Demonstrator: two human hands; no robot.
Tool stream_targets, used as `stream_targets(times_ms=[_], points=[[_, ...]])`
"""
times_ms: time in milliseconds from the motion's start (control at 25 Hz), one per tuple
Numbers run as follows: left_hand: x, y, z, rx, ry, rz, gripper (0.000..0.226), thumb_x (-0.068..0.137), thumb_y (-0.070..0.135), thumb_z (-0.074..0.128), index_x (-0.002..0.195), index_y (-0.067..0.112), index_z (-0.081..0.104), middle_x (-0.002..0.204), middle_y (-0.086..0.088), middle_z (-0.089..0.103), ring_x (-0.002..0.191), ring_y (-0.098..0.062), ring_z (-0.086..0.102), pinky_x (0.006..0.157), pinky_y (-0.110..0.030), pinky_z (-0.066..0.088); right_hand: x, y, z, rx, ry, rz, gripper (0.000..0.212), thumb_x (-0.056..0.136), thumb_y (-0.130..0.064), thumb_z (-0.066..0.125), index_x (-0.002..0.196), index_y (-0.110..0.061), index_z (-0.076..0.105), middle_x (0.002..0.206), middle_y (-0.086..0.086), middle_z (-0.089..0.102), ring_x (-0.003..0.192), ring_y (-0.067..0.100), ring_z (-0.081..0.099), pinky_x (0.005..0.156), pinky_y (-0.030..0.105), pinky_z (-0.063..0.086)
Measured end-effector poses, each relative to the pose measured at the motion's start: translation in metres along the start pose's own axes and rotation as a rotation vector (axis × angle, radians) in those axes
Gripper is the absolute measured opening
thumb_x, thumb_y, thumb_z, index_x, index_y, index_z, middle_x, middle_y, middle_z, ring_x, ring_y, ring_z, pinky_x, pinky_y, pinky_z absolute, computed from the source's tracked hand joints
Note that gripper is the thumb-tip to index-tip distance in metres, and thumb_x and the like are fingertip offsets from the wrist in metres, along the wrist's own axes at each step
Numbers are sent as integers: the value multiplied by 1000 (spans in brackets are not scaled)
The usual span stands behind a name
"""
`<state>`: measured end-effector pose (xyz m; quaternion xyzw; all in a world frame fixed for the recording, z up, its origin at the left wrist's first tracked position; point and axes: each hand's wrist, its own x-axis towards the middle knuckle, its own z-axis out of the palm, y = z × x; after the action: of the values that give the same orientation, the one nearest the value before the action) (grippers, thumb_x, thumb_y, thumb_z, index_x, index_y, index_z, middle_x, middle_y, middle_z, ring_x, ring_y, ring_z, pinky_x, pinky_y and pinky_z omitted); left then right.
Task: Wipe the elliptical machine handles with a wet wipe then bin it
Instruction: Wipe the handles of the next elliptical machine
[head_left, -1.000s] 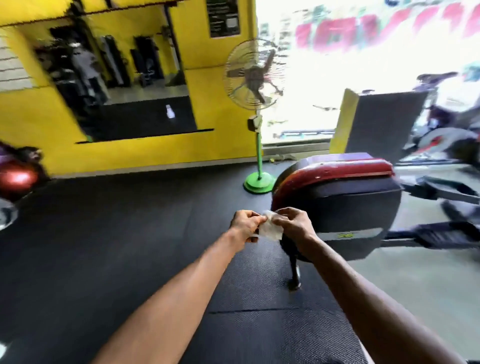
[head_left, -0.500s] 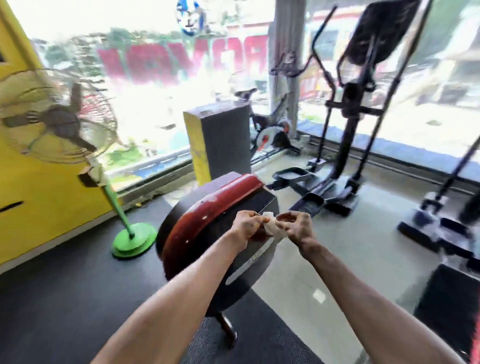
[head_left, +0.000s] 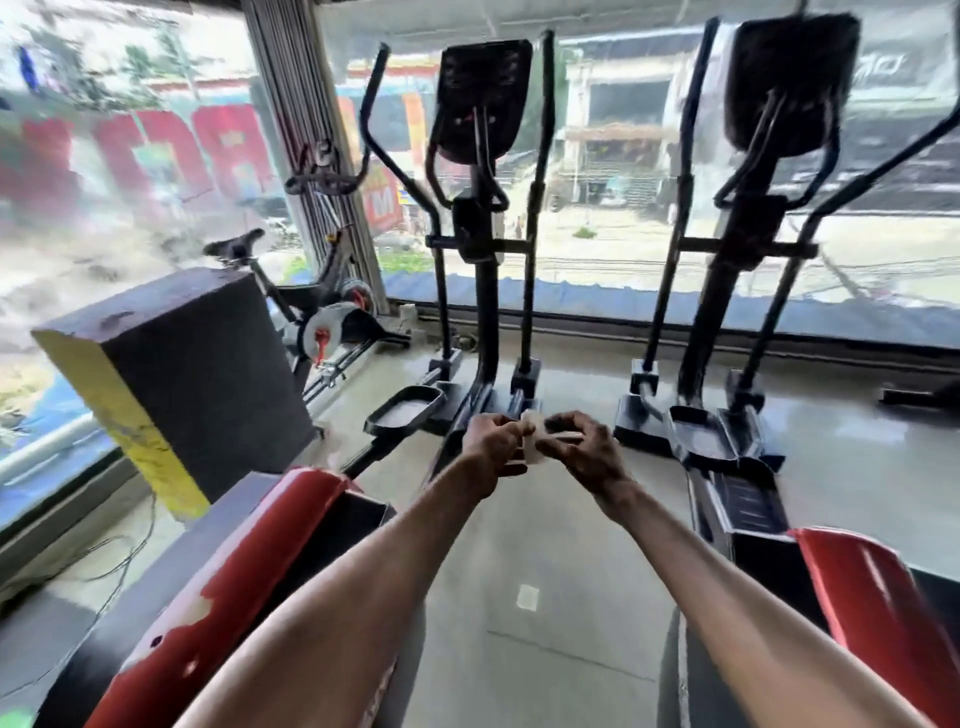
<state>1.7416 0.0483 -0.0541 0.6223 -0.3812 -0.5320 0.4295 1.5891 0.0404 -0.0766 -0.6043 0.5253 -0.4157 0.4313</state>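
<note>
Pinched wet wipe (head_left: 531, 450) between curled left hand (head_left: 491, 450) and right hand (head_left: 584, 455); faced elliptical machine (head_left: 478, 223), handles (head_left: 542, 119) well apart.

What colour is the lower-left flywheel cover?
Red with chipped patches; the flywheel cover shows best in head view.

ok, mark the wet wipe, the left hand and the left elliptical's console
wet wipe (head_left: 532, 447): head view, white sheet's middle.
left hand (head_left: 493, 441): head view, back of the hand.
left elliptical's console (head_left: 483, 98): head view, centre of dark panel.

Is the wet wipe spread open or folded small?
Not spread: the wet wipe is a small white piece pinched between the left hand and right hand.
</note>
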Motion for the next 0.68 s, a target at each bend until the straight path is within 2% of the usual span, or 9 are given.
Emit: stream_targets(times_ms=[80, 120, 240, 320, 400, 480, 520, 600, 680], points=[[61, 27, 25, 32, 0, 15, 16, 93, 11, 70, 79, 10, 63, 74, -12, 66, 62, -23, 65, 70, -45, 60, 62, 14, -22, -34, 66, -24, 27, 68, -30, 89, 83, -31, 67, 91, -7, 72, 80, 13, 70, 75, 33, 54], [89, 43, 35, 51, -7, 29, 18, 93, 10, 69, 77, 10, 62, 70, -9, 65, 56, -20, 65, 69, -44, 60, 93, 21, -32, -42, 78, -40, 27, 64, -36, 90, 78, -31, 67, 83, -8, 70, 75, 13, 67, 72, 34, 51], [171, 90, 73, 98, -94, 92, 22, 96, 10, 66, 76, 12, 58, 58, 1, 63, 41, -7, 60, 48, -24, 47, 173, 20, -69, 11, 118, -29, 36, 59, -53, 90, 79, -27, 74, 80, -3, 74, 73, 12, 68, 70, 36, 55], [224, 125, 97, 117, -146, 121, 17, 97, 14, 65, 81, 15, 61, 66, 1, 67, 53, -11, 66, 48, -21, 45, 227, 12, -95, 61, 117, -7, 35, 73, -37, 93, 94, -15, 75, 90, 5, 75, 68, 7, 69, 67, 30, 55], [272, 155, 122, 113, -217, 133, 9, 98, 14, 63, 89, 15, 63, 78, -3, 70, 71, -20, 70, 54, -25, 49, 281, 11, -118, 58, 162, -29, 28, 81, -19, 89, 100, -7, 73, 95, 10, 75, 72, 13, 74, 75, 37, 58], [316, 181, 146, 116, -270, 154, 7, 98, 12, 63, 92, 16, 64, 80, -3, 70, 72, -19, 69, 60, -27, 51, 331, 13, -139, 20, 234, -71, 20, 81, -19, 89, 93, -20, 73, 92, 5, 76, 78, 18, 76, 79, 40, 62], [335, 194, 156, 121, -289, 167, 10, 98, 12, 63, 90, 17, 64, 79, -2, 69, 70, -17, 68, 61, -27, 51, 356, 15, -148, 2, 256, -83, 20, 81, -17, 88, 90, -24, 72, 88, 1, 75, 77, 14, 74, 77, 37, 62], [387, 221, 180, 147, -335, 217, 10, 96, 12, 65, 88, 18, 68, 81, -4, 70, 73, -18, 67, 62, -28, 52, 410, 14, -167, 9, 309, -98, 18, 81, -15, 88, 89, -18, 72, 82, 0, 72, 67, 5, 71, 66, 31, 61], [445, 249, 201, 153, -346, 283, 7, 93, 14, 70, 87, 16, 73, 84, -8, 70, 77, -22, 66, 64, -30, 54, 473, 15, -186, -2, 381, -126, 24, 78, -32, 90, 88, -16, 75, 80, 1, 76, 65, 9, 73, 63, 32, 60]])
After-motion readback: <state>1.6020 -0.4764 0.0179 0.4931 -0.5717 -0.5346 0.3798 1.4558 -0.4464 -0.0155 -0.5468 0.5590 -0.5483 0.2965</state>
